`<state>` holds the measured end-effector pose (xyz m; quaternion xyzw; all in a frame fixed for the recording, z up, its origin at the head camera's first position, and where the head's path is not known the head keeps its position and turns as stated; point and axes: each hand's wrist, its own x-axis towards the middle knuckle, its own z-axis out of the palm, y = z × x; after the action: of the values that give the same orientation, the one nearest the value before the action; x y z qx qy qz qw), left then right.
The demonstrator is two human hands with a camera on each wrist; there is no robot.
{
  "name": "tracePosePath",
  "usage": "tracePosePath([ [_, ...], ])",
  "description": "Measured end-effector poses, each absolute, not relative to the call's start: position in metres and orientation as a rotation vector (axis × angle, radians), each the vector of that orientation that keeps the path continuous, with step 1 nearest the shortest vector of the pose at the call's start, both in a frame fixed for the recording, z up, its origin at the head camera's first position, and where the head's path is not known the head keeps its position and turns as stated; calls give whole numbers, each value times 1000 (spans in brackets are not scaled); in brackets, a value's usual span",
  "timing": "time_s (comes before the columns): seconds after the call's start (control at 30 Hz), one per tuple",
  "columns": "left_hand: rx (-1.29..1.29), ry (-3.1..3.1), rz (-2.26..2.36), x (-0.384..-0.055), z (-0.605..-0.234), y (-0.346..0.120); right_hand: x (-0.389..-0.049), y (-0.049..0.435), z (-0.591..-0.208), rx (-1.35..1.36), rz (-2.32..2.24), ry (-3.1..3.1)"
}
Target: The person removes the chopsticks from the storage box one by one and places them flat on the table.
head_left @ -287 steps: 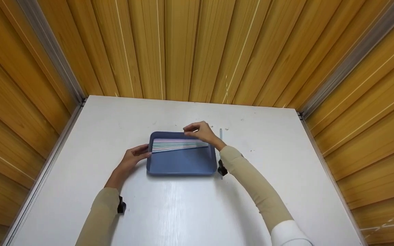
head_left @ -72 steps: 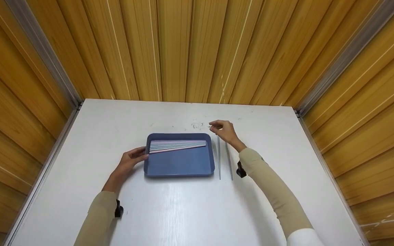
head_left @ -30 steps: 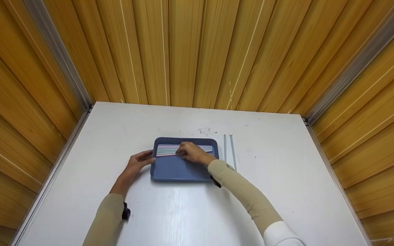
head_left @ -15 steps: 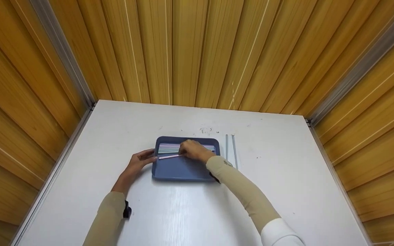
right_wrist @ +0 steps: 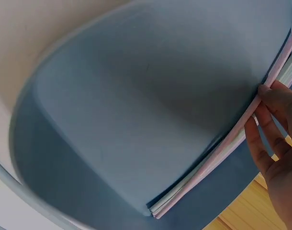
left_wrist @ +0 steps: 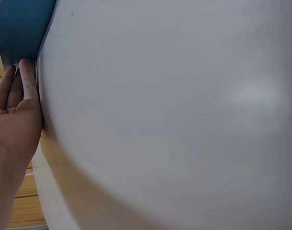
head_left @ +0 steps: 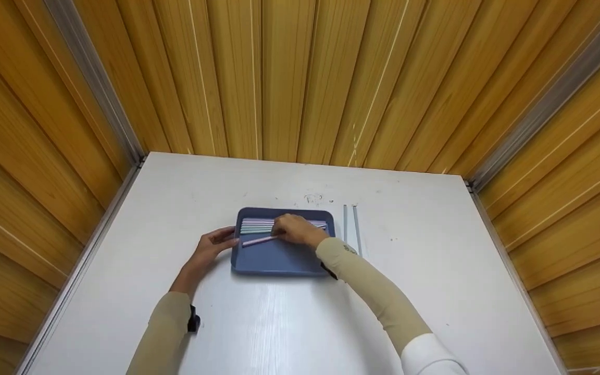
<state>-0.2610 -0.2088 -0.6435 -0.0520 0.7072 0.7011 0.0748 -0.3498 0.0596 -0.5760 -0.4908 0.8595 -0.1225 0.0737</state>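
Observation:
A shallow blue tray [head_left: 274, 263] lies on the white table. Against its far side is a row of pastel straws [head_left: 256, 226], lilac and pale green. My left hand [head_left: 214, 247] holds the tray's left wall, thumb at the rim; the left wrist view has its fingers [left_wrist: 28, 81] against the outer wall. Over the tray, my right hand [head_left: 295, 229] pinches a pink straw [head_left: 257, 241] between thumb and fingers. In the right wrist view this pink straw [right_wrist: 232, 132] runs alongside the row. Part of the row is hidden behind my right hand.
Right of the tray, two pale blue straws [head_left: 346, 221] lie on the table, pointing away from me and slightly apart. Small dark marks [head_left: 313, 198] spot the table behind the tray. Wood-patterned walls [head_left: 279, 78] enclose the table at the back and sides.
A second pale straw has come to lie right of the tray. My right hand has since returned to the tray and drawn the pink straw from the row, its left end swinging nearer me.

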Motion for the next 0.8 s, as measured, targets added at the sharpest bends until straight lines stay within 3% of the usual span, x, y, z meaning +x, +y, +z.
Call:
tracePosePath([
  [0.43, -159, 2148, 2066, -260, -642, -209, -347, 80, -548, -1448, -581, 2606],
  [0.8, -168, 2152, 2045, -261, -643, -210, -351, 104, -524, -1222, -1057, 2755],
])
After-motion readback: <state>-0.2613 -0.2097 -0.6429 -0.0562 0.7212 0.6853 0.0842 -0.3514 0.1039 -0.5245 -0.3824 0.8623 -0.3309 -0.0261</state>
